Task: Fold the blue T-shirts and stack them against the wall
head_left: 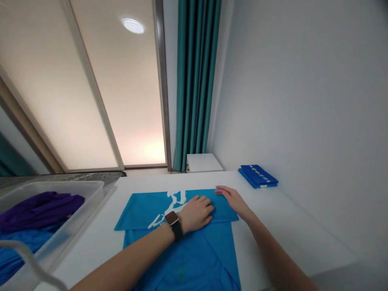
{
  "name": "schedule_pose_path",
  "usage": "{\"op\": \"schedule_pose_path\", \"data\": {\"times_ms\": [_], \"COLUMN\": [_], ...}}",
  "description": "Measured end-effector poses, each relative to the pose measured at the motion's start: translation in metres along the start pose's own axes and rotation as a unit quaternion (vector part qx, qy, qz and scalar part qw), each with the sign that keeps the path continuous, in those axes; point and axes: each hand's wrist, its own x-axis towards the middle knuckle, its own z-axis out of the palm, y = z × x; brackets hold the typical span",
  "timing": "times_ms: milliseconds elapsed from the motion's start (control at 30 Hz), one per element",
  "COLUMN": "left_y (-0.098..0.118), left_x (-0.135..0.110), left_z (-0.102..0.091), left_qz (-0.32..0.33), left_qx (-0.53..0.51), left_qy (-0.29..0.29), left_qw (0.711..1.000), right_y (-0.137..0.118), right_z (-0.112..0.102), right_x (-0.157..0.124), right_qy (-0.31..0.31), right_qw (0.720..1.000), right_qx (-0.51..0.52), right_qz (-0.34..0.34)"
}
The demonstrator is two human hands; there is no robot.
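Observation:
A bright blue T-shirt [182,258] lies on the white table, its far part folded over so that white brush-style lettering [176,202] faces up. My left hand [197,213], with a dark watch [173,223] on the wrist, rests palm down on the folded part, just right of the lettering. Its fingers are slightly bent and hold nothing that I can see. At the shirt's far right corner, my right hand [233,200] lies with fingers stretched out along the edge. Part of the lettering is hidden beneath my left hand and wrist.
A folded darker blue garment [257,176] sits on the table [97,250] by the right wall. To the left, a translucent plastic bin [91,186] holds purple and blue clothes [42,210]. Beyond the table are a white cabinet [203,162] and a teal curtain [197,89].

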Motion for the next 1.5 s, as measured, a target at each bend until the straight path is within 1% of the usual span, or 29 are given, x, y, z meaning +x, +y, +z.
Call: {"op": "schedule_pose_path", "data": {"times_ms": [67, 133, 233, 300, 467, 633, 700, 767, 833, 900, 967, 1033, 1100, 1167, 1300, 1367, 1433, 1500], "left_y": [0.012, 0.022, 0.035, 0.042, 0.054, 0.059, 0.059, 0.056, 0.048, 0.036, 0.020, 0.005, -0.006, -0.013, -0.015, -0.013, -0.011, -0.007], "left_x": [0.016, 0.030, 0.046, 0.054, 0.069, 0.079, 0.081, 0.080, 0.076, 0.070, 0.061, 0.050, 0.039, 0.029, 0.018, 0.015, 0.013, 0.011], "left_z": [0.004, 0.011, 0.020, 0.024, 0.028, 0.031, 0.031, 0.030, 0.028, 0.025, 0.022, 0.021, 0.022, 0.024, 0.032, 0.036, 0.037, 0.034], "left_qz": [0.016, 0.026, 0.037, 0.031, -0.006, 0.015, 0.026, 0.016, -0.028, -0.091, -0.151, -0.207, -0.234, -0.242, -0.232, -0.217, -0.188, -0.129], "left_qx": [-0.009, -0.024, -0.036, -0.034, -0.023, 0.000, 0.002, -0.016, -0.068, -0.140, -0.204, -0.240, -0.263, -0.282, -0.336, -0.342, -0.314, -0.272], "left_qy": [0.005, 0.010, 0.008, 0.006, 0.021, 0.013, 0.011, 0.022, 0.048, 0.080, 0.103, 0.104, 0.108, 0.120, 0.138, 0.151, 0.167, 0.164], "left_qw": [1.000, 0.999, 0.999, 0.999, 1.000, 1.000, 1.000, 1.000, 0.996, 0.983, 0.962, 0.943, 0.930, 0.921, 0.902, 0.902, 0.915, 0.939], "right_y": [0.007, 0.012, 0.018, 0.020, 0.019, 0.019, 0.023, 0.029, 0.035, 0.040, 0.041, 0.040, 0.037, 0.034, 0.033, 0.033, 0.034, 0.036], "right_z": [-0.006, -0.008, -0.010, -0.011, -0.015, -0.015, -0.015, -0.017, -0.020, -0.022, -0.023, -0.020, -0.017, -0.014, -0.010, -0.009, -0.009, -0.009], "right_x": [-0.003, -0.006, -0.009, -0.010, -0.010, -0.008, -0.006, -0.003, -0.001, -0.001, -0.002, -0.003, -0.004, -0.005, -0.004, -0.004, -0.003, -0.001], "right_qy": [0.007, 0.017, 0.034, 0.044, 0.045, 0.073, 0.111, 0.175, 0.232, 0.257, 0.258, 0.247, 0.230, 0.213, 0.181, 0.167, 0.155, 0.147], "right_qw": [0.996, 0.985, 0.965, 0.950, 0.922, 0.908, 0.911, 0.921, 0.929, 0.933, 0.939, 0.949, 0.958, 0.966, 0.977, 0.980, 0.983, 0.984], "right_qx": [0.090, 0.168, 0.256, 0.302, 0.373, 0.399, 0.387, 0.338, 0.281, 0.244, 0.216, 0.185, 0.156, 0.129, 0.089, 0.076, 0.067, 0.059], "right_qz": [0.020, 0.030, 0.046, 0.062, 0.087, 0.106, 0.095, 0.079, 0.068, 0.065, 0.066, 0.067, 0.070, 0.073, 0.075, 0.074, 0.076, 0.084]}}
